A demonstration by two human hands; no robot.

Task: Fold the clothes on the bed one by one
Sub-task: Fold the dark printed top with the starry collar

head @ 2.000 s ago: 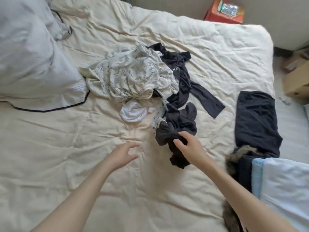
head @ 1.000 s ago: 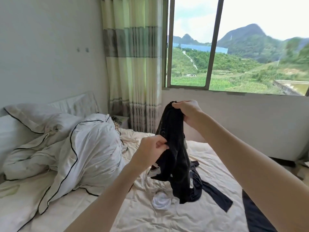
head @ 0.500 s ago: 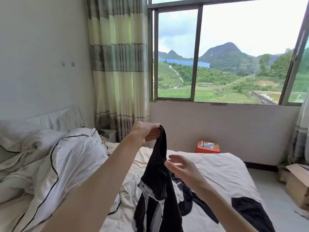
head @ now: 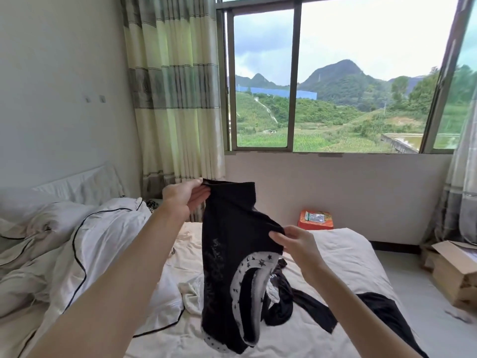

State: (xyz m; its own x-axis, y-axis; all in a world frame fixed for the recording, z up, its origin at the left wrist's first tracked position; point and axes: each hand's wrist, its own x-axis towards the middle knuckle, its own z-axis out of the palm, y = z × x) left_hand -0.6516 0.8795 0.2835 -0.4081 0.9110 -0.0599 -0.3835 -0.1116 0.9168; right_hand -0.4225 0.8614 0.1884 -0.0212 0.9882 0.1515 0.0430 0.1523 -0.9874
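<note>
Here, in the head view, the black garment [head: 227, 244] hangs in the air above the bed [head: 343, 257], held up by both hands so that its weight pulls it straight and its shape can be read before folding. The left hand [head: 184, 196] pinches the upper edge at one corner, thumb on top and fingers [head: 198, 198] curled beneath the cloth; this is the high point from which the fabric drapes. The right hand [head: 296, 242] grips the opposite edge lower down, fingers closed on the fabric, which spreads the piece sideways and puts a slanted line across its top. A white band with dark stars [head: 247, 270] curves across the lower part; whether it belongs to the same garment or is a second piece caught with it cannot be told. The lower end reaches down to the sheet or close to it. Behind it the remaining clothes [head: 281, 298] lie in a loose heap on the bed, a pale piece [head: 191, 293] beside dark ones, not yet folded. A flat dark item [head: 382, 308] lies apart on the right side of the bed, probably already folded. A white duvet [head: 103, 244] with dark piping is bunched on the left. An orange box [head: 315, 220] sits beyond the bed under the window [head: 296, 73], and a cardboard box [head: 454, 270] stands on the floor at right. The step in hand is judged to be spreading this garment; most of the task remains.
</note>
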